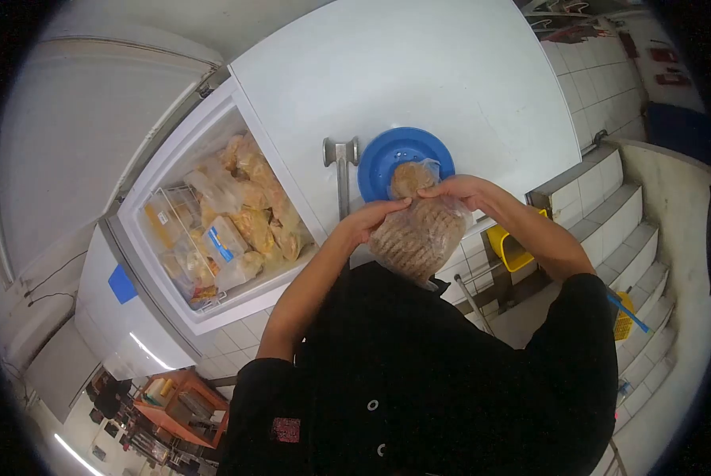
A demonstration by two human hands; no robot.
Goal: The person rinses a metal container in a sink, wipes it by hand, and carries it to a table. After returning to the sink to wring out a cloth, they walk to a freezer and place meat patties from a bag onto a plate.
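Note:
A clear plastic bag of brown patties [420,236] hangs between my two hands, in front of the white freezer top's near edge. My left hand [379,218] grips the bag's left side, thumb on top. On the right side, my right hand [460,189] pinches the plastic near the bag's upper part. One round brown patty [409,179] shows above my thumbs, over the near part of a blue bowl [375,159]. A few drops or small bits lie inside the bowl. Left of the bowl is a metal meat mallet [341,155].
An open freezer compartment [248,274] on the left holds bagged yellowish meat and a wire basket [173,210]. A yellow basket [510,247] is below the freezer edge on the right, near tiled steps [621,238]. An orange-brown cabinet [181,404] stands at lower left.

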